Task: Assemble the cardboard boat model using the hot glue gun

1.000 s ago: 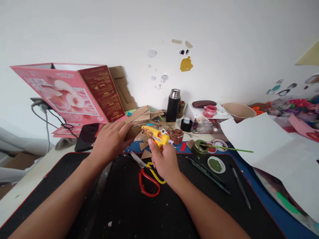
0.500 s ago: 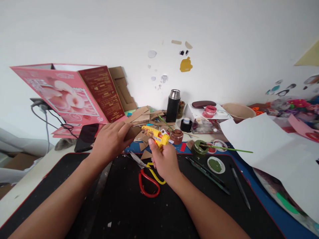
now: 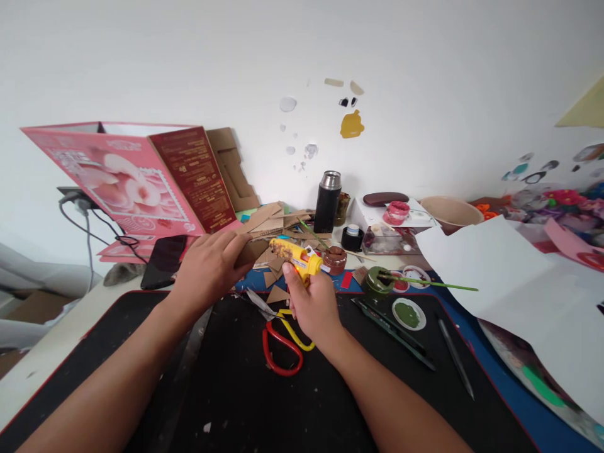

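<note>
My left hand [image 3: 210, 267] is closed on a piece of brown cardboard [image 3: 252, 251], which sticks out past its fingertips. In my right hand [image 3: 316, 308] is a yellow glue gun [image 3: 296, 257], its stained nozzle end pointing left at the cardboard's edge. Whether the nozzle touches the cardboard I cannot tell. Scissors [image 3: 283, 349] with one red and one yellow handle lie on the black mat [image 3: 264, 415] just below my right hand. Cardboard scraps [image 3: 268, 217] are heaped behind both hands.
A pink box [image 3: 127, 182] and a phone [image 3: 163, 261] are at the left. Behind stands a black flask [image 3: 328, 204]. Paint jars [image 3: 377, 283], a green cutter [image 3: 394, 333], a pen [image 3: 455, 358] and white paper [image 3: 509, 270] lie to the right.
</note>
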`<state>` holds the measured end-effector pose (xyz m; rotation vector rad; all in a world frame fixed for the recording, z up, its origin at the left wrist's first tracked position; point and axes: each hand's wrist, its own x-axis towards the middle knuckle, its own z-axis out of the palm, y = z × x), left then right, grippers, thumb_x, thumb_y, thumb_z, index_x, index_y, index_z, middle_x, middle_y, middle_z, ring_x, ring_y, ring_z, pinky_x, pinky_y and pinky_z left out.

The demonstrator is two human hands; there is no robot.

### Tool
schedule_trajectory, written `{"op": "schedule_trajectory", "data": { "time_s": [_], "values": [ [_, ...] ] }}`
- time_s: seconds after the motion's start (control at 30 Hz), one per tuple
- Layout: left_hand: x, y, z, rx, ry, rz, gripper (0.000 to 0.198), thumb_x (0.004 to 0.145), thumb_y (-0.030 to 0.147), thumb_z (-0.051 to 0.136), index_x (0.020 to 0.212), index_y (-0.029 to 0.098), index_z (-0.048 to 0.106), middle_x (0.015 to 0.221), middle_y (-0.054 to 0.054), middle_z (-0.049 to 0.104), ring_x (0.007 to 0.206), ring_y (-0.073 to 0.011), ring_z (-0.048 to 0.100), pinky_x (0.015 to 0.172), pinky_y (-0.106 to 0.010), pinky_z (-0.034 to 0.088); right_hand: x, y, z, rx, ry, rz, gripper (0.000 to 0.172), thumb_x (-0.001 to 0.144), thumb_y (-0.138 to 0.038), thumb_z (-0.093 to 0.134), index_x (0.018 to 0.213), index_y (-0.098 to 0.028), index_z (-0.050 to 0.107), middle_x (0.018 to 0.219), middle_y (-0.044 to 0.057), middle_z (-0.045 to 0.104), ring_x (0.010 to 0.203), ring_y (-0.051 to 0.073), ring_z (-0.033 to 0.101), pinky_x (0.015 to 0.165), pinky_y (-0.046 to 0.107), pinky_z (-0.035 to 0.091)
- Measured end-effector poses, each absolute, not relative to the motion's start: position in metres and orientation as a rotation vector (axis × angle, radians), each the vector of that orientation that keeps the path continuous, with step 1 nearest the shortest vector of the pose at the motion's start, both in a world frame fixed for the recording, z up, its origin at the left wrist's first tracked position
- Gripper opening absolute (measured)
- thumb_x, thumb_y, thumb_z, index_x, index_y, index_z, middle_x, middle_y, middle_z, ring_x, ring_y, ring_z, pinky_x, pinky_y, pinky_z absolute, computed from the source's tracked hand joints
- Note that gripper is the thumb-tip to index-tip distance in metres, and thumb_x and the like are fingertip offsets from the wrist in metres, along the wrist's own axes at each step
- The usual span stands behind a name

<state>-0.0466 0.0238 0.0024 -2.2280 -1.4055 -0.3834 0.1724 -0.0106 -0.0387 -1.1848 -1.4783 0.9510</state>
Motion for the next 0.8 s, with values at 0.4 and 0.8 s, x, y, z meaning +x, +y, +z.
{"op": "schedule_trajectory", "data": {
  "time_s": [0.4, 0.8],
  "values": [
    [-0.0489, 0.0246, 0.0035, -2.244, -1.429, -0.429, 0.028, 0.1, 0.037, 0.065, 0.12, 0.017, 0.068, 0.106, -0.016, 0.078, 0.1, -0.0358, 0.074, 0.081, -0.045, 0.053, 0.1738, -0.01, -0.0394, -1.232, -1.482, 0.928, 0.056, 0.103, -0.066, 0.049, 0.064, -0.026, 0.049, 0.045, -0.002, 0.051, 0.045, 0.016, 0.054, 0.045, 0.027, 0.037],
    [-0.0527, 0.0251, 0.0056, -2.243, -1.413, -0.447, 0.022, 0.102, 0.036, 0.064, 0.114, 0.018, 0.068, 0.098, -0.013, 0.076, 0.094, -0.0334, 0.074, 0.078, -0.042, 0.051, 0.1721, -0.006, -0.0463, -1.192, -1.427, 0.94, 0.061, 0.103, -0.071, 0.049, 0.063, -0.025, 0.049, 0.044, -0.004, 0.045, 0.041, 0.014, 0.046, 0.043, 0.027, 0.033]
  ]
}}
